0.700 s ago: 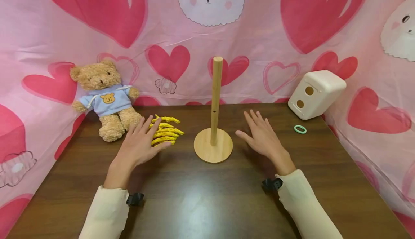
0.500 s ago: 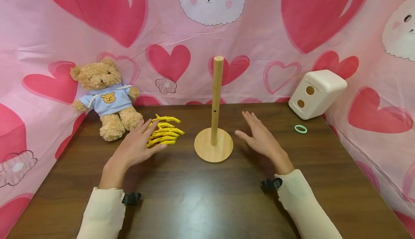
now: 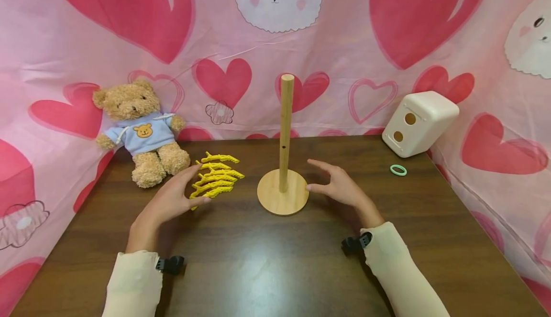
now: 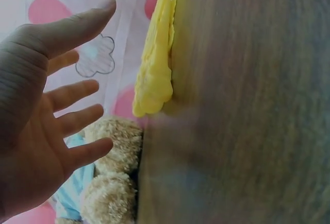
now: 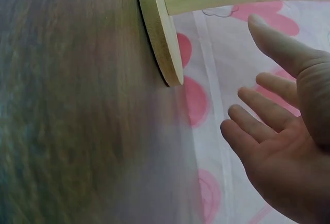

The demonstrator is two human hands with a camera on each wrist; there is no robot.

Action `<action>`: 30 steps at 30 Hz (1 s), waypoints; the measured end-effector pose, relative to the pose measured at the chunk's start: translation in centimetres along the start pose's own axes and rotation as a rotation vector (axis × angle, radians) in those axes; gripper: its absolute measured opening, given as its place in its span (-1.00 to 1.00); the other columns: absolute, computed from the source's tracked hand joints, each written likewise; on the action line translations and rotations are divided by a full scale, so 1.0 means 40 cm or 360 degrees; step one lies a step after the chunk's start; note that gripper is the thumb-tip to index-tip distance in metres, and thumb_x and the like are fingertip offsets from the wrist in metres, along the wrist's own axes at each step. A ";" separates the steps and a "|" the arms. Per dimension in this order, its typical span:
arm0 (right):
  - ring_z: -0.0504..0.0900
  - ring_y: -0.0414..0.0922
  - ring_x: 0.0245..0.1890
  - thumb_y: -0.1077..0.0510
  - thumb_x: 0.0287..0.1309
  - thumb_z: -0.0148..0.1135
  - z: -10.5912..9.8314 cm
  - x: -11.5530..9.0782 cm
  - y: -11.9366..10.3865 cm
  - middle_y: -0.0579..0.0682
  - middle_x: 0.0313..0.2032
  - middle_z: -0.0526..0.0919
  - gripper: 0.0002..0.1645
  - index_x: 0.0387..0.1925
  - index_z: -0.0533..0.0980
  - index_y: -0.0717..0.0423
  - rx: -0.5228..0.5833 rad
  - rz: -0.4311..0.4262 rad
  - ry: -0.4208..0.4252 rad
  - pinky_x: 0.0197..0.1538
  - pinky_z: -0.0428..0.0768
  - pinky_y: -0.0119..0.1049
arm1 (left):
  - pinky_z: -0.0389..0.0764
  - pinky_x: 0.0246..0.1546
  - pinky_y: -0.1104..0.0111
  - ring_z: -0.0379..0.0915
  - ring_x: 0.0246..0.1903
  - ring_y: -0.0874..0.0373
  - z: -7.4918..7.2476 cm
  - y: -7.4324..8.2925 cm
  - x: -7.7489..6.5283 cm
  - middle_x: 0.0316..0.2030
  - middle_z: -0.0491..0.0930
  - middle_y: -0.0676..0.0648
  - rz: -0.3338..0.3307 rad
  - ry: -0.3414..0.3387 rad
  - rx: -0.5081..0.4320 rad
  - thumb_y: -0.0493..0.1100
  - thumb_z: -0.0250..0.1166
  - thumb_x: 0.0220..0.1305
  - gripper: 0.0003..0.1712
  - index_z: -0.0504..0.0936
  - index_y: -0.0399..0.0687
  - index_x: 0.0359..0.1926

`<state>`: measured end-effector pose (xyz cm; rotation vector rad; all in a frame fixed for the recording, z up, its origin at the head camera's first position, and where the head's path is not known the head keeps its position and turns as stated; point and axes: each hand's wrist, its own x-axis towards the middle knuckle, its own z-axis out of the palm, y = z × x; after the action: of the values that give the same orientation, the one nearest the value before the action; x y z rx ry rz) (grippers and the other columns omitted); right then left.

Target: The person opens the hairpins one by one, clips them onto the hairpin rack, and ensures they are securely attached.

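Observation:
My left hand [image 3: 168, 200] hovers at the left end of several yellow branch-shaped plastic pieces [image 3: 219, 177] lying side by side on the table. Its thumb and fingers are spread apart and relaxed, holding nothing; in the left wrist view the yellow pieces [image 4: 155, 64] lie beyond the fingertips. A wooden stand, with an upright post [image 3: 286, 121] on a round base [image 3: 268, 197], is at the middle of the table. To its right is my right hand [image 3: 344, 190], thumb and fingers apart, fingertips near the base's right edge. The right wrist view shows that palm [image 5: 281, 154] with nothing in it.
A teddy bear [image 3: 148, 133] in a blue top sits at the back left against the pink heart-patterned cloth [image 3: 258, 54]. A white box with two round holes [image 3: 424, 125] stands back right, a mint-green ring [image 3: 398, 169] in front of it.
My left hand has drawn back left and nearer, uncovering more of the yellow pieces. My right hand has turned and shifted slightly left toward the stand.

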<state>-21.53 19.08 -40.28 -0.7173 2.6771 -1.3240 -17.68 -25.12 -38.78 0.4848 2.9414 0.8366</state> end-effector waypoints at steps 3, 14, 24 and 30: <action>0.36 0.22 0.38 0.21 0.15 0.50 0.006 0.001 0.003 0.28 0.36 0.42 -0.18 0.38 0.37 0.33 0.0102 -0.0002 -0.0029 0.39 0.28 0.22 | 0.14 0.35 -0.27 0.12 0.40 -0.38 0.003 -0.011 -0.004 0.42 0.26 -0.39 -0.0032 -0.0027 -0.0028 0.10 0.51 0.18 0.07 0.20 -0.32 0.50; 0.20 0.18 0.47 0.06 0.19 0.47 0.019 0.003 0.022 0.25 0.44 0.31 -0.08 0.45 0.27 0.33 0.0127 0.0067 -0.0180 0.45 0.15 0.21 | 0.14 0.34 -0.27 0.15 0.39 -0.36 0.010 -0.051 -0.017 0.38 0.35 -0.36 -0.0113 -0.0060 -0.0123 0.13 0.50 0.18 -0.02 0.33 -0.28 0.45; 0.10 0.13 0.52 -0.03 0.20 0.46 0.036 0.002 0.030 0.19 0.50 0.21 0.02 0.51 0.18 0.27 0.0123 0.0131 -0.0222 0.48 0.10 0.15 | 0.20 0.30 -0.28 0.20 0.35 -0.39 0.010 -0.078 -0.029 0.34 0.38 -0.39 -0.0160 -0.0076 -0.0126 0.13 0.52 0.16 -0.07 0.40 -0.27 0.41; 0.01 0.08 0.55 -0.11 0.18 0.47 0.048 0.003 0.034 0.11 0.52 0.19 0.02 0.50 0.23 0.23 0.0009 0.0116 -0.0176 0.49 0.05 0.17 | 0.18 0.30 -0.29 0.20 0.34 -0.40 0.013 -0.081 -0.030 0.32 0.40 -0.41 -0.0182 -0.0106 -0.0122 0.15 0.54 0.12 -0.04 0.41 -0.31 0.38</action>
<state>-21.65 18.31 -42.51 -0.6653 2.5860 -1.2365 -17.40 -27.85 -40.98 0.3301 2.8331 0.8976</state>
